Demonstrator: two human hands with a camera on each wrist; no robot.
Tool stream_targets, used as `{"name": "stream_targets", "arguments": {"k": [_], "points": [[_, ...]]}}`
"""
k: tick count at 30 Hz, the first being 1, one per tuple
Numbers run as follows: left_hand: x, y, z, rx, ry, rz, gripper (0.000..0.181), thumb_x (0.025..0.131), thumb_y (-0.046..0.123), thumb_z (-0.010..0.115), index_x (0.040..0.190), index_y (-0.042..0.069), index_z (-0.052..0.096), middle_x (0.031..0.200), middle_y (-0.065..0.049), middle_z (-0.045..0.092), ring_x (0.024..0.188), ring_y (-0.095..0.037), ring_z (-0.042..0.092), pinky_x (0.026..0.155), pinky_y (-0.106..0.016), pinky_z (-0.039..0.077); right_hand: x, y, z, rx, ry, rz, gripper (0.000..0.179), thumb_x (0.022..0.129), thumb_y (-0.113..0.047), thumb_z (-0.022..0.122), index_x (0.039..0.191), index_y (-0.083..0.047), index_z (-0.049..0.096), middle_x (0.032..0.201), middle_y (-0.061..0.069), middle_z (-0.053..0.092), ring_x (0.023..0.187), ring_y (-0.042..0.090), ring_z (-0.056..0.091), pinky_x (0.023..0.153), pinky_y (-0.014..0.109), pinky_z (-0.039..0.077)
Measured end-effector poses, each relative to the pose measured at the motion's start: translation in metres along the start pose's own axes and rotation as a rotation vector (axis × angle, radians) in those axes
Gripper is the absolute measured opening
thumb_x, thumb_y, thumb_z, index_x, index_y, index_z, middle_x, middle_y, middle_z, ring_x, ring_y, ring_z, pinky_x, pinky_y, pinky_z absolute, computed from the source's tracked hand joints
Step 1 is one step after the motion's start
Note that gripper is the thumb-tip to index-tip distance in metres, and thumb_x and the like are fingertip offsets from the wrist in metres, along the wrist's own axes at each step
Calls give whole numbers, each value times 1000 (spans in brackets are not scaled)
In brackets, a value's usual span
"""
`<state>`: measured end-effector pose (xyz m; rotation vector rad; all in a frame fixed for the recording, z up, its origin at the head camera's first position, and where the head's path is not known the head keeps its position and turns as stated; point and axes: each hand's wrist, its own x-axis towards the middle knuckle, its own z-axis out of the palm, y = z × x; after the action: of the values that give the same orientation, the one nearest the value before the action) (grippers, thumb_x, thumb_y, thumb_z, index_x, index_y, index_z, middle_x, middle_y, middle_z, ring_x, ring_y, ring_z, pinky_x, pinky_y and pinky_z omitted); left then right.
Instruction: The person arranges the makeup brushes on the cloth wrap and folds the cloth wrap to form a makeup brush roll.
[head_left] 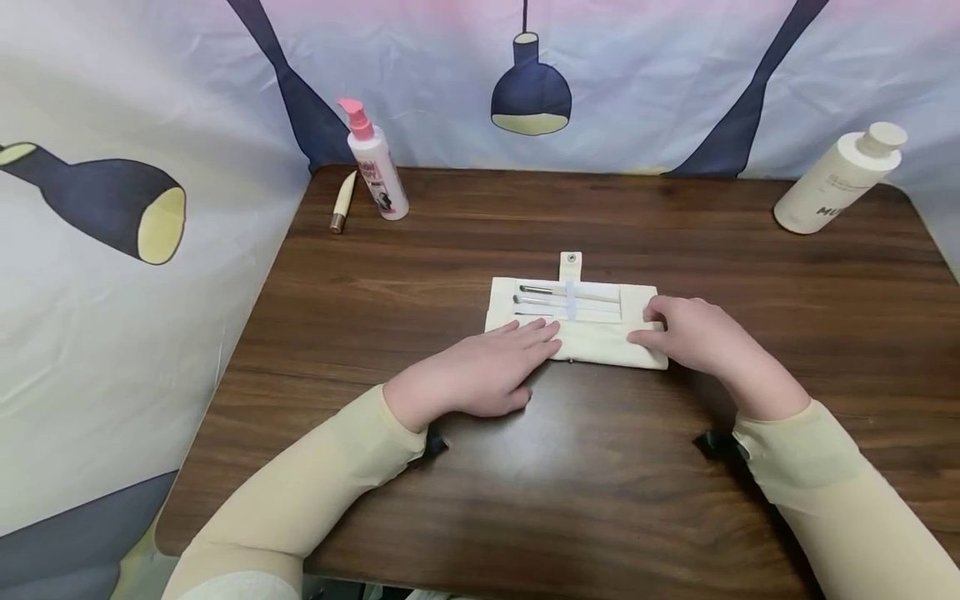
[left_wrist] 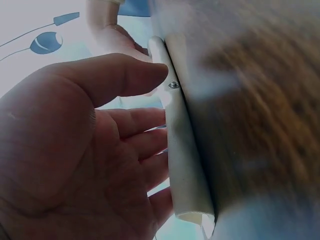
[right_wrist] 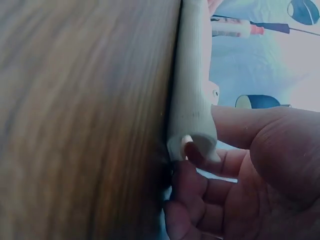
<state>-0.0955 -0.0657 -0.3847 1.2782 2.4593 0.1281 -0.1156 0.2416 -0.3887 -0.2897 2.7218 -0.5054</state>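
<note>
A cream fabric brush case (head_left: 600, 343) lies unfolded at the middle of the table, its snap tab (head_left: 571, 267) pointing away from me. Several slim brushes (head_left: 540, 290) sit in it under a pale band. My left hand (head_left: 487, 371) rests with straight fingers on the case's near left part; its thumb is held apart from them. At the right end, my right hand (head_left: 701, 333) pinches the case edge. In the right wrist view, the thumb lies against the rolled fold (right_wrist: 192, 75) and a curled finger reaches into its end.
A white pump bottle (head_left: 380, 175) with a pink top stands at the back left, beside a short cream stick (head_left: 343, 200) with a brown end. A large white bottle (head_left: 836, 183) is at the back right. Printed fabric (head_left: 637, 92) hangs behind the wooden table (head_left: 570, 483).
</note>
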Motion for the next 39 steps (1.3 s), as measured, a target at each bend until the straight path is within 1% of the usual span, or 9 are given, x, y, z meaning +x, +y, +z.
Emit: {"name": "stream_targets", "arguments": {"k": [4,8,11,13,17,22,27,33,39], "points": [[1,-2,-1,16,30,10,65,103,23,56,161,6,32,172,-9,21,159,-22,19,131,-38,16,-8,-3,-3,-78,114,-5,25,96,-28,71,101,-9,56,91,10,55,73,25,52,65,40,42],[1,-3,1,-2,38,17,62,103,23,58,159,6,37,171,-8,26,158,-21,23,130,-34,17,-19,-16,0,-129,263,-201,14,91,-14,73,99,-7,64,96,10,59,80,27,56,70,46,49],[2,-4,2,-23,40,20,61,103,24,58,159,7,39,170,-7,27,158,-22,23,130,-34,18,-25,-26,6,-170,256,-373,18,87,-18,82,97,-10,68,93,4,62,85,25,58,75,46,51],[3,-5,0,-25,46,17,61,103,24,59,159,8,39,170,-7,27,158,-21,24,130,-34,18,-26,-30,9,-200,214,-418,25,84,-21,86,99,-12,68,94,1,61,88,24,57,77,45,51],[3,-9,1,7,131,-8,56,100,19,62,154,13,49,163,-5,42,152,-22,37,126,-36,29,-24,-31,13,-245,157,-383,36,80,-21,90,104,-12,65,97,0,60,91,23,54,78,43,51],[-2,-16,10,37,212,-43,53,94,11,67,146,18,57,138,-1,58,128,-22,53,107,-40,48,-21,-26,22,-248,119,-324,42,81,-20,89,112,-10,64,105,3,63,96,28,55,81,46,52],[-2,-24,6,22,235,-93,52,92,8,69,142,17,59,131,-3,57,120,-23,52,100,-41,49,-19,-20,18,-226,132,-303,35,85,-18,84,114,-9,67,107,6,62,97,28,54,82,45,51],[1,-32,5,-52,235,-162,43,92,12,62,135,14,65,128,-3,60,118,-24,56,100,-41,51,-19,-13,14,-167,117,-304,23,92,-22,76,111,-10,74,105,6,60,90,26,53,80,41,47],[0,-43,0,-169,300,-197,32,99,20,60,129,15,69,128,0,68,122,-21,62,103,-43,53,-17,-7,10,-140,125,-334,31,88,-25,83,112,-10,71,111,7,63,99,28,52,85,41,46]]}}
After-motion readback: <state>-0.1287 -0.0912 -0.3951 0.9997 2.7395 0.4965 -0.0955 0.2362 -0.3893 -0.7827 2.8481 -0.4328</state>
